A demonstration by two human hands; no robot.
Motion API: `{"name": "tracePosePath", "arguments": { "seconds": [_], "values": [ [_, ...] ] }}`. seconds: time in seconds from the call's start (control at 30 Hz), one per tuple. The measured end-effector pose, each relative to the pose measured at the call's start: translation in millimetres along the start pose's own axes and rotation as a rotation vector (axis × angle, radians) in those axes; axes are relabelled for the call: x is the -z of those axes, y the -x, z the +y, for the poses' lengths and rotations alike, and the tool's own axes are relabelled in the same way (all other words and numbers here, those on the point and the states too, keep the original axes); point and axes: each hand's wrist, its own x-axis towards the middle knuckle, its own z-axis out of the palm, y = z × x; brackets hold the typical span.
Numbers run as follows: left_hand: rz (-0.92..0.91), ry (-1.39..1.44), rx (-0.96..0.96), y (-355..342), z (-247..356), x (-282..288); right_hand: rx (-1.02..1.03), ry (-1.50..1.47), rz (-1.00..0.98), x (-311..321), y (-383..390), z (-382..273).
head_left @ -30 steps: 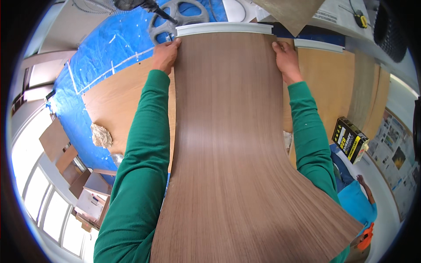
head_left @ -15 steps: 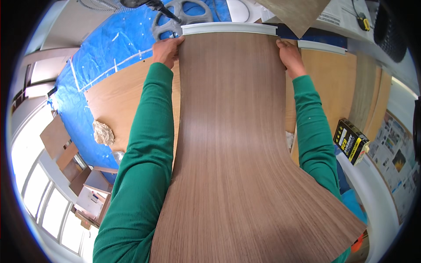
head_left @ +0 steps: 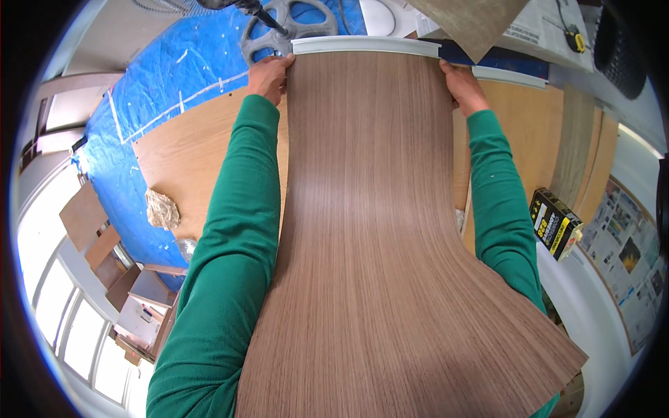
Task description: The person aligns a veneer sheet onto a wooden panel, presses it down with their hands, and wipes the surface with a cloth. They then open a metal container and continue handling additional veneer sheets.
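Observation:
A long brown wood-grain veneer sheet (head_left: 369,181) stretches from the far side toward me. Its near part bends and flares out to the right, hanging past my right forearm. My left hand (head_left: 269,78) is closed on the sheet's far left corner, thumb at the edge and fingers partly beneath. At the far right corner, my right hand (head_left: 463,86) pinches the opposite edge in the same way, its lower fingers hidden. Along the sheet's far edge lies a pale grey channel strip (head_left: 366,46), close to both thumbs.
Under the sheet is a light wooden board (head_left: 195,146) with a crumpled beige wad (head_left: 162,210) at left. Blue tarp (head_left: 118,181) covers the floor. A black-and-yellow box (head_left: 554,224) stands right. Beyond the strip are a grey spoked wheel base (head_left: 300,26) and a pointed brown sheet (head_left: 477,28).
Both hands keep their hold on the far corners, the right one shifting very slightly. The sheet's near right corner reaches a little farther right. Otherwise the view has only shifted slightly.

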Motion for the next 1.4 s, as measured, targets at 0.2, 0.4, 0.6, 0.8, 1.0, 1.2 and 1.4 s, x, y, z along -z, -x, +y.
{"name": "tracePosePath", "arguments": {
  "seconds": [0.2, 0.4, 0.6, 0.8, 1.0, 1.2, 1.4],
  "values": [
    [0.012, -0.171, -0.166, -8.9, -6.2, 1.0, 0.171, 0.111, 0.165, -9.3, -14.5, 11.8],
    [0.014, -0.24, -0.191, -5.2, -2.1, -1.4, 0.329, 0.122, 0.203, -12.1, -37.5, 35.4],
    [-0.06, -0.174, -0.12, -10.5, -5.0, 8.4, 0.124, 0.091, 0.064, -8.6, -21.8, 9.5],
    [-0.199, -0.103, -0.018, -7.3, 3.4, 17.4, 0.101, -0.074, -0.009, -3.6, -20.5, 14.2],
    [-0.278, -0.094, -0.013, -23.1, -2.7, 28.3, 0.119, 0.02, 0.017, -9.0, -32.4, 18.3],
    [-0.249, -0.044, -0.026, -18.4, -2.8, 20.5, 0.113, 0.02, 0.038, -6.4, -42.5, 32.1],
    [-0.091, -0.097, -0.069, -8.5, 2.4, 11.4, 0.065, -0.061, -0.014, -9.6, -14.7, 9.4]
  ]
}}
